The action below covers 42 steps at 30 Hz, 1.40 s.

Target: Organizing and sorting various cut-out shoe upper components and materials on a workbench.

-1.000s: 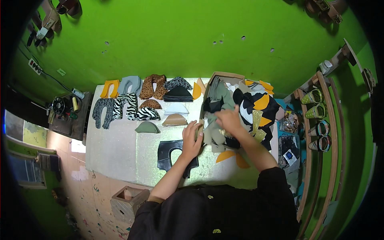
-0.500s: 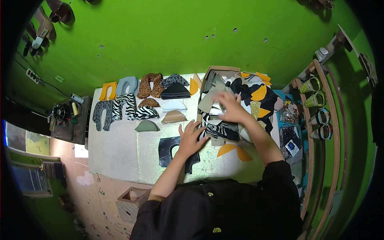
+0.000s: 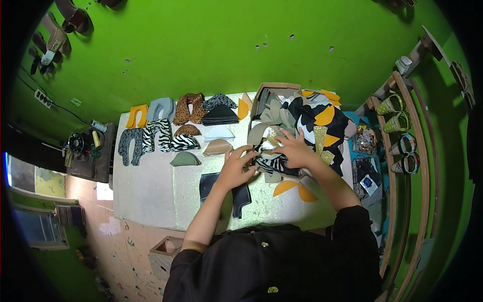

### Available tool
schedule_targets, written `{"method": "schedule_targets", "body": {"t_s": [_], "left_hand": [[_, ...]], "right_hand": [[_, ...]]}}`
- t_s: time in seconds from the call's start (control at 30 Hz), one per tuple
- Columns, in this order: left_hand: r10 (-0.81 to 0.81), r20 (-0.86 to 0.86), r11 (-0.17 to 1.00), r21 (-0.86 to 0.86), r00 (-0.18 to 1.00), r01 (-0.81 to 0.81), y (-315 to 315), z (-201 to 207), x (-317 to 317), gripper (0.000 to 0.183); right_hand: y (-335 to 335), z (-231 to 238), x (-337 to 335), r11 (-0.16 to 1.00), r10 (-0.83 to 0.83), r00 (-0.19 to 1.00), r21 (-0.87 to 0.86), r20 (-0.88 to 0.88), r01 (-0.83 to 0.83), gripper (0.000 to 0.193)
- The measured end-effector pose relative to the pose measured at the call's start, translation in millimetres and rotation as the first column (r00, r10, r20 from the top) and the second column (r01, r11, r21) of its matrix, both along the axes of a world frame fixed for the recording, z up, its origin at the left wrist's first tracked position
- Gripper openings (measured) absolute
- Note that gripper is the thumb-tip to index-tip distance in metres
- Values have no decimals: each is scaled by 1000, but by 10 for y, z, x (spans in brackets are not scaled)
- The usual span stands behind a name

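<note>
both hands work a heap of cut fabric pieces [image 3: 297, 126] on the bench [image 3: 151, 186] — left hand [image 3: 235, 166] fingers pinching a zebra-striped piece [image 3: 269, 163], right hand [image 3: 294, 148] fingers spread flat on the heap beside it

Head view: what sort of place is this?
Probably a small shoemaking workshop: cut upper pieces lie sorted on the worktable, finished shoes sit on a rack, and both hands, left hand and right hand, sort through a pile of cut pieces.
</note>
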<state>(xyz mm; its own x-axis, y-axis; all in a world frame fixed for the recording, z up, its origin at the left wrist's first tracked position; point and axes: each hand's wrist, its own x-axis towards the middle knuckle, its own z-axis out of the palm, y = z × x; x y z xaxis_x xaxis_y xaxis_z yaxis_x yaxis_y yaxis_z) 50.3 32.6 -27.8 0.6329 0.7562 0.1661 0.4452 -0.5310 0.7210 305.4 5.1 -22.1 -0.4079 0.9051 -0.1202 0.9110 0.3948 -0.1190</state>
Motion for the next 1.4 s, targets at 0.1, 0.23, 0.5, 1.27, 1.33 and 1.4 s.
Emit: {"method": "schedule_targets", "body": {"t_s": [0.1,0.23,0.5,1.27,1.33,1.4], "left_hand": [[-94,-240,981,140,966,131,-52,71,-24,62],[-128,-215,972,167,968,165,-114,20,102,49],[-193,-197,959,171,961,228,66,-10,220,24],[544,-6,834,-106,839,-542,350,-343,-75,48],[431,-154,889,-99,889,-448,116,-277,-179,48],[324,-299,925,-97,897,-367,-85,-256,-330,48]], "right_hand": [[-84,4,89,993,2,1000,-114,17,0,76],[-202,-154,40,1000,-13,999,-1,-30,13,79],[-13,-136,35,952,-150,972,239,-180,191,39],[773,-343,69,720,-552,753,250,-359,647,35],[743,-384,107,701,-583,739,249,-338,668,35],[729,-393,58,725,-598,764,243,-242,644,35]]}}
